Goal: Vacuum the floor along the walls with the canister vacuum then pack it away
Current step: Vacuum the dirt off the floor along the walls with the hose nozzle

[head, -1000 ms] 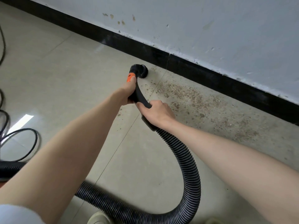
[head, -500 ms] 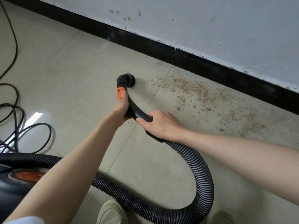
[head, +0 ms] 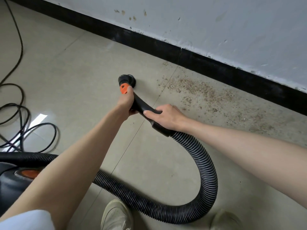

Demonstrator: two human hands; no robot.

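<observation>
My left hand (head: 127, 103) grips the black curved vacuum handle (head: 142, 106) just behind its orange button (head: 123, 89). My right hand (head: 167, 116) grips the same handle lower down, where it joins the ribbed black hose (head: 206, 171). The round brush nozzle (head: 127, 80) sits on the beige floor tiles, left of a band of brown debris (head: 199, 93) that lies along the black baseboard (head: 166, 47). The hose loops round to the black canister (head: 11, 181) with its orange mark at the lower left.
A black power cord (head: 21, 123) lies coiled on the floor at the left. The white wall (head: 216, 22) is chipped and stained. My two shoes (head: 116, 214) stand at the bottom edge, inside the hose loop.
The nozzle has drawn back from the baseboard toward me and to the left, away from the debris. The canister and more of the cord have come into view.
</observation>
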